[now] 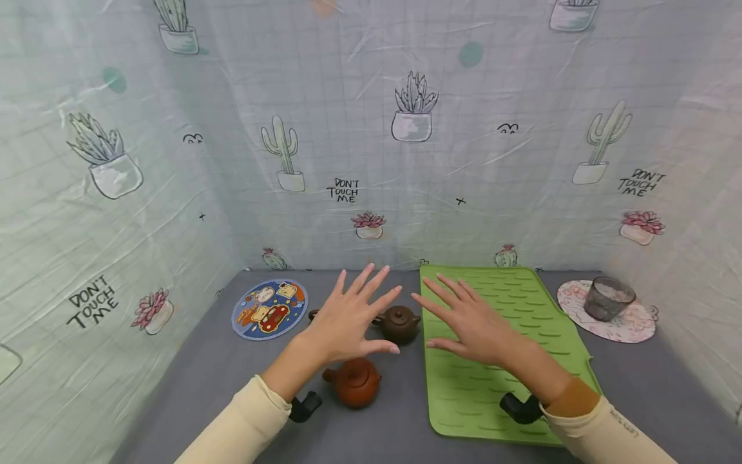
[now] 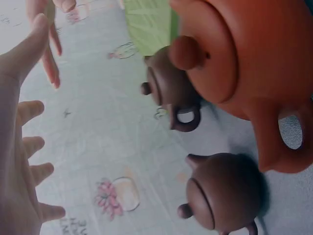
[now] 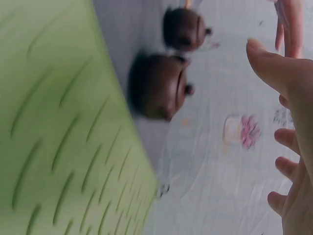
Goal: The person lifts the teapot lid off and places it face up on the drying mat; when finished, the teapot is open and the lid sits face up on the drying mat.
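Note:
My left hand (image 1: 346, 322) hovers with spread fingers over the left-middle of the table, holding nothing. Below it sits a reddish-orange clay teapot (image 1: 357, 383), large at the right of the left wrist view. A dark brown teapot (image 1: 399, 324) stands between the hands, further back. Another brown teapot (image 2: 225, 191) appears in the left wrist view; in the head view my left hand hides most of it. My right hand (image 1: 472, 325), fingers also spread and holding nothing, is above the left part of a green ridged mat (image 1: 510, 290).
A round blue cartoon-print coaster (image 1: 243, 317) lies at the back left. At the back right, a dark see-through cup (image 1: 608, 299) stands on a pink-and-white patterned round mat (image 1: 632, 328). Cactus-print sheeting (image 1: 406, 174) walls the grey table (image 1: 191, 399) at the back and sides.

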A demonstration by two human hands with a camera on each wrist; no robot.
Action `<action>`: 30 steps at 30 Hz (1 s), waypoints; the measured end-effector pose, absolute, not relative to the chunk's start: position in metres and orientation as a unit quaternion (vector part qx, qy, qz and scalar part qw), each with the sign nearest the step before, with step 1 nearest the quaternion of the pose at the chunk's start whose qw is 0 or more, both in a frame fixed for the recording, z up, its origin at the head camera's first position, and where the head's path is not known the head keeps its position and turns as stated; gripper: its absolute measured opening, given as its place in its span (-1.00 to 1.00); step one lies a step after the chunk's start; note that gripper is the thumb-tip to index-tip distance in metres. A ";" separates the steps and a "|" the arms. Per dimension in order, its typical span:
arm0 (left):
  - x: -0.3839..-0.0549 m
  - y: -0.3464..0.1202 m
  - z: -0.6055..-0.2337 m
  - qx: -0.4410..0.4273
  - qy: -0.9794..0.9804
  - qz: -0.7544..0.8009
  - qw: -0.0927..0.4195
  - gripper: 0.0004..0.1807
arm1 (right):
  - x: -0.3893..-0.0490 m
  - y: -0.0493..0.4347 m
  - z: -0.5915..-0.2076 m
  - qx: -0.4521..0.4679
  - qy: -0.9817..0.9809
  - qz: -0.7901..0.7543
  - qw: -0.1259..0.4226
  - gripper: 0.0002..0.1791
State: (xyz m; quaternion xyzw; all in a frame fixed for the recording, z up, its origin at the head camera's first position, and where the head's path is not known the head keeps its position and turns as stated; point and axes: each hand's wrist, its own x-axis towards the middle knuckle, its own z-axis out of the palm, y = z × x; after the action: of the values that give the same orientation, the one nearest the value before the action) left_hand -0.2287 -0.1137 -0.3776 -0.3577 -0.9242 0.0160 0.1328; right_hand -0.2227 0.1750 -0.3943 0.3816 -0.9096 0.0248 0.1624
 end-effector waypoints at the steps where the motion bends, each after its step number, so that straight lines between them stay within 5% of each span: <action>1: -0.226 -0.116 -0.375 -0.355 -0.925 0.010 0.138 0.08 | -0.220 0.172 -0.392 0.386 -0.908 0.039 0.160 -0.07; 12: -0.194 -0.148 -0.368 -0.337 -0.922 -0.078 0.173 0.11 | -0.195 0.119 -0.391 0.443 -0.878 0.133 0.127 -0.19; 30: -0.159 -0.173 -0.420 -0.232 -0.953 -0.175 0.089 -0.32 | -0.178 0.066 -0.437 0.417 -0.884 0.184 0.104 -0.53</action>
State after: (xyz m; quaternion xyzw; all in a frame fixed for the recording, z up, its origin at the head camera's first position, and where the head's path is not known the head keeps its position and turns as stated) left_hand -0.1591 -0.1734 -0.4197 -0.2322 -0.9526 -0.1752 0.0888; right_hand -0.1783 0.0660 -0.4370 0.4171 -0.8838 0.1844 0.1044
